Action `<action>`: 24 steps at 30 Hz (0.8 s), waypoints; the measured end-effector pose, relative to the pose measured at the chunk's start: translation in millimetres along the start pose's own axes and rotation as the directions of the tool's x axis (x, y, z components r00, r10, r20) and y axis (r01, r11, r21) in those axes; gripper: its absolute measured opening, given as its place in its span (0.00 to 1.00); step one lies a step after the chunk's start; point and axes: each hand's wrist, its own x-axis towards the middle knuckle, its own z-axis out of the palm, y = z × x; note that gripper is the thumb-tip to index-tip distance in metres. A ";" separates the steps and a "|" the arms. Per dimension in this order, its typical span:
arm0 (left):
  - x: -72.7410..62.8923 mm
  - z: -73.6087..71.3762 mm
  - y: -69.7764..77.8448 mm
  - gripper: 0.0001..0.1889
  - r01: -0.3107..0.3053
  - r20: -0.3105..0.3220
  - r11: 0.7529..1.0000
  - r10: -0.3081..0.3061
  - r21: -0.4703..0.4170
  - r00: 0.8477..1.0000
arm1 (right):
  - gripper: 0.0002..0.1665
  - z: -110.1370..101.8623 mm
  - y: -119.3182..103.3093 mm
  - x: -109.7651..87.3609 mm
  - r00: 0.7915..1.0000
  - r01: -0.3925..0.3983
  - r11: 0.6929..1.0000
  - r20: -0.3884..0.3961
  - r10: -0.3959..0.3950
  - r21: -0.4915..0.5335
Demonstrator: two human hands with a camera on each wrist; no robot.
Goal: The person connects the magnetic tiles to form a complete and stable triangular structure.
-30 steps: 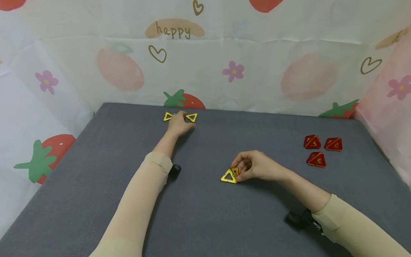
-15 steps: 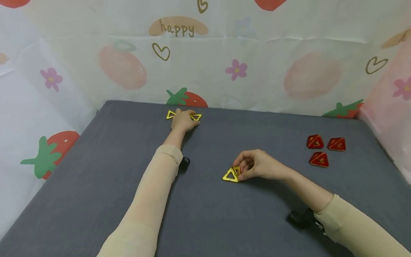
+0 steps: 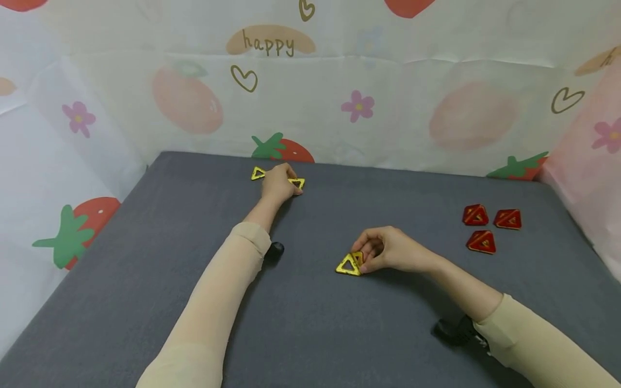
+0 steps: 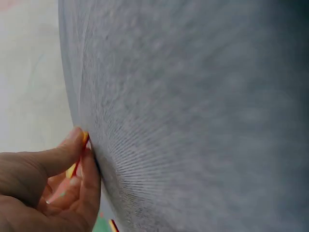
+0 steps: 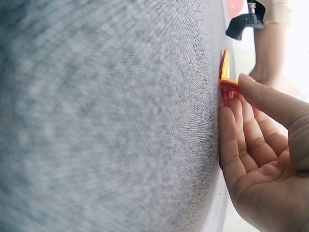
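At the table's far edge, my left hand pinches a yellow triangular magnetic tile between thumb and fingers. The left wrist view shows the tile's thin yellow and red edge at the thumb tip. Another yellow triangular tile lies just left of that hand. Near the table's middle, my right hand pinches a yellow triangular tile standing tilted up. It meets a flatter yellow tile along one edge. In the right wrist view, thumb and fingertips grip the raised tile.
Several red triangular tiles, in three small groups, lie at the right of the grey table. A printed cloth hangs behind the table's far edge. Black wrist cameras sit under the sleeves.
My left hand has shifted slightly right from between the two far yellow tiles and now pinches the right one. The right hand and its tiles stay put.
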 end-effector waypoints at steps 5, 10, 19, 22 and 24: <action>-9.6 3.8 7.2 0.13 -0.082 0.098 0.996 0.086 -0.044 0.991 | 0.22 -0.8 1.5 0.4 1.000 0.008 1.000 0.002 -0.008 -0.006; -21.3 2.6 13.9 0.12 -0.127 0.217 0.983 0.154 -0.134 0.964 | 0.22 -1.2 2.3 0.7 1.000 0.013 1.000 0.007 -0.013 0.004; -48.1 -1.6 18.9 0.14 -0.192 0.363 0.953 0.269 -0.234 0.892 | 0.22 -1.8 0.4 -0.2 1.000 -0.001 1.000 0.003 0.001 0.001; -55.8 -1.3 18.8 0.13 -0.210 0.379 0.943 0.298 -0.257 0.876 | 0.21 -1.7 0.1 -0.5 1.000 -0.004 1.000 0.000 0.004 0.003; -60.8 -0.4 19.2 0.13 -0.215 0.394 0.940 0.308 -0.264 0.866 | 0.21 -1.5 0.8 -0.3 1.000 -0.006 1.000 0.000 0.006 0.005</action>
